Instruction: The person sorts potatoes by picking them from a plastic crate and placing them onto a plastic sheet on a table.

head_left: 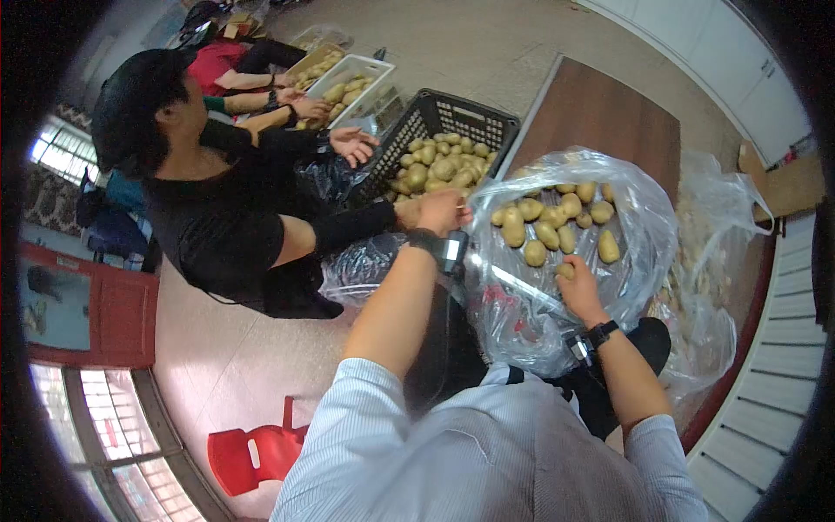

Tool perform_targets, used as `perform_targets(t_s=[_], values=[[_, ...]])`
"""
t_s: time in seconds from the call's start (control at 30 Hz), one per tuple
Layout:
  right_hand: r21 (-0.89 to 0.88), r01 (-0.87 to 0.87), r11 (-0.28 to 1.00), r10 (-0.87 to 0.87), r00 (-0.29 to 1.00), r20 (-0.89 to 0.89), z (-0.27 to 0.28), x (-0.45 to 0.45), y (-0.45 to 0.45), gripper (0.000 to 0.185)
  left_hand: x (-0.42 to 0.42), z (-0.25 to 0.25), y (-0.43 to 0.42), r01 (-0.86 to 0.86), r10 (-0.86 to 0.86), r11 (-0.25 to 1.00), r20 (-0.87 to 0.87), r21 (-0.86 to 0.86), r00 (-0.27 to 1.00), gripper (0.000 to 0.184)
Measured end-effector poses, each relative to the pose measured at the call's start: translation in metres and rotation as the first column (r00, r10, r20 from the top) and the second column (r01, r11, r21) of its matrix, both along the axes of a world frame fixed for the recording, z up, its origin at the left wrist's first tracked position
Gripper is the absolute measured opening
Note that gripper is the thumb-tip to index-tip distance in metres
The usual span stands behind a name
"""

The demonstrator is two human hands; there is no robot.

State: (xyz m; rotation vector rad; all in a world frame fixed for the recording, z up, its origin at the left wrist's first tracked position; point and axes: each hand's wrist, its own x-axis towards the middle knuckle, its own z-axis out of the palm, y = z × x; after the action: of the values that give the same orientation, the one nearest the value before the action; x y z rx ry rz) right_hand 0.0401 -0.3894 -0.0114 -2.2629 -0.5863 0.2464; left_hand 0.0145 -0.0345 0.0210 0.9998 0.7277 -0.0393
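A clear plastic bag [644, 196] lies spread wide in front of me, with several potatoes [548, 233] loose inside it. At the bag's left rim my left hand [442, 211] is closed, its fingers curled on the plastic and partly hidden. Inside the bag's near part, my right hand [583, 289] grips a small potato [565, 271]. Beyond my left hand stands a black slatted crate [474, 115] filled with potatoes [439, 161]. A co-worker's forearm reaches in beside my left wrist, while that person's other hand [355, 144] is spread over the crate's left edge.
A brown board [600, 109] extends behind the bag. More plastic bags [709, 261] lie to the right. White [383, 71] and yellow crates of potatoes stand farther off, with other people's hands over them. A red chair [252, 457] is at lower left.
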Motion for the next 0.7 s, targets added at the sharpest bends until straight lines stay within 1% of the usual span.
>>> perform_targets(t_s=[0.03,0.07,0.1,0.13,0.17,0.2,0.23,0.27,0.3,0.37,0.43,0.47,0.5,0.57,0.6,0.67,0.7], values=[[0.004,0.049,0.999,-0.049,0.996,-0.078,-0.001,0.003,0.002,0.04,0.002,0.012,-0.015,-0.042,0.043,0.993,-0.005,0.113,0.999,0.019],[0.006,0.045,0.999,-0.044,0.996,-0.073,0.002,0.004,0.007,0.04,-0.001,0.024,-0.023,-0.048,0.049,0.997,-0.004,0.067,0.999,0.02],[0.114,0.102,0.988,-0.065,0.955,-0.288,0.011,0.005,0.013,0.04,0.0,0.027,-0.024,-0.046,0.046,0.997,0.002,0.068,0.999,0.02],[0.204,0.184,0.962,-0.062,0.868,-0.492,0.021,0.005,0.019,0.041,0.001,0.029,-0.026,0.0,0.0,0.998,0.0,0.059,1.0,0.021],[0.27,0.283,0.92,-0.031,0.74,-0.671,0.031,0.003,0.025,0.042,0.002,0.03,-0.029,0.048,-0.048,0.998,-0.005,0.048,0.999,0.022],[0.268,0.294,0.918,-0.041,0.741,-0.671,0.042,0.001,0.033,0.042,0.002,0.033,-0.032,0.078,-0.076,0.993,-0.032,0.083,0.997,0.023],[0.312,0.276,0.909,0.006,0.74,-0.672,0.052,-0.003,0.043,0.043,0.002,0.034,-0.034,0.089,-0.086,0.993,-0.032,0.079,0.996,0.023],[0.357,0.257,0.898,0.056,0.739,-0.671,0.058,-0.006,0.05,0.044,0.002,0.035,-0.036,0.147,-0.14,0.982,-0.059,0.119,0.988,0.023],[0.357,0.262,0.897,0.051,0.74,-0.671,0.057,-0.007,0.055,0.044,0.003,0.034,-0.036,0.202,-0.19,0.966,-0.087,0.16,0.978,0.023],[0.443,0.242,0.863,0.155,0.708,-0.689,0.051,-0.008,0.066,0.043,0.002,0.031,-0.037,0.231,-0.222,0.963,-0.076,0.137,0.972,0.026],[0.45,0.239,0.861,0.174,0.692,-0.7,0.061,-0.01,0.075,0.042,0.001,0.036,-0.04,0.355,-0.349,0.926,-0.068,0.126,0.935,0.035],[0.452,0.24,0.859,0.187,0.676,-0.713,0.066,-0.011,0.078,0.042,-0.001,0.039,-0.043,0.374,-0.366,0.92,-0.08,0.115,0.927,0.039],[0.454,0.24,0.858,0.187,0.677,-0.712,0.07,-0.01,0.081,0.042,-0.001,0.043,-0.047,0.375,-0.367,0.92,-0.08,0.117,0.927,0.039],[0.453,0.117,0.884,0.255,0.692,-0.676,0.075,-0.008,0.085,0.041,0.0,0.051,-0.054,0.5,-0.48,0.857,-0.157,0.128,0.863,0.044],[0.453,0.118,0.884,0.254,0.692,-0.676,0.077,-0.007,0.087,0.041,-0.001,0.054,-0.057,0.5,-0.481,0.856,-0.157,0.128,0.863,0.044],[0.453,0.095,0.887,0.254,0.718,-0.648,0.08,-0.007,0.092,0.039,-0.002,0.062,-0.062,0.594,-0.578,0.787,-0.138,0.163,0.804,0.046],[0.452,0.095,0.887,0.253,0.718,-0.648,0.081,-0.007,0.095,0.039,-0.002,0.063,-0.064,0.594,-0.578,0.787,-0.138,0.163,0.804,0.046]])
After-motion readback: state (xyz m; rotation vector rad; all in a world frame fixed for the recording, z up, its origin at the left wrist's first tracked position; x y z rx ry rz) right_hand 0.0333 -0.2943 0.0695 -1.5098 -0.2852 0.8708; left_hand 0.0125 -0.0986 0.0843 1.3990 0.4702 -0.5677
